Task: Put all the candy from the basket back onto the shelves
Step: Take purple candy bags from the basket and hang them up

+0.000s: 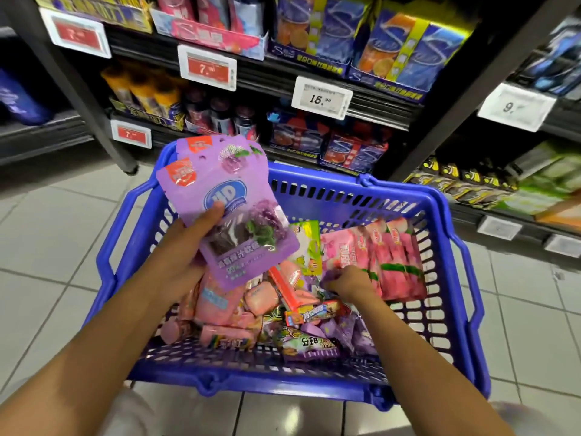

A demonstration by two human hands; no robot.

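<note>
Blue basket (446, 215) sat on the tiled floor (56, 234) in front of the shelves (371, 105), part-filled with candy. Left hand (185, 256) was raised over the basket's left side, its grip closed on a small stack of purple pouches (226, 196): thumb lay across the front pouch, fingers were hidden behind. At least two pouches were fanned in that hold, tilted, tops pointing toward the shelves. Right hand (349, 283) was down inside the basket, fingers curled into the pile at a purple packet (330, 275); whether the grip had actually closed on it could not be told from this view. Just right of that hand, a row of pink bags (393, 247) stood leaning against the basket's right wall. Below the left hand lay pink wrapped sweets (220, 303), and a long orange box (314, 313) lay across the middle of the pile. More purple packs (314, 344) lay near the front wall. Shelves behind carried boxed gum and price tags (320, 97), one reading 16.99. Both basket handles were folded down to the sides.
</note>
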